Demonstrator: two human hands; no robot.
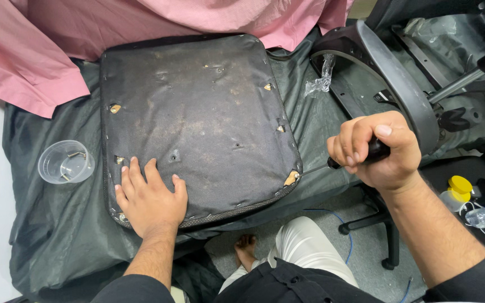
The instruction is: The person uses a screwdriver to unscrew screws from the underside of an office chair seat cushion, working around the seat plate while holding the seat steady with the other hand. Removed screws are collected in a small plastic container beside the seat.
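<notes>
Work surface: table draped in a dark grey-green plastic sheet, wrinkled, hanging over the near edge. Directly on it:
- chair seat cushion, underside up, black dusty fabric, centre of sheet.
- clear plastic cup, left of cushion, just apart from it; small metal parts inside.
- pink cloth, far edge, overlapping the sheet's far left.
- crumpled clear wrap, right of cushion.

Dusty matt black fabric seat base, clear plastic cup
</notes>
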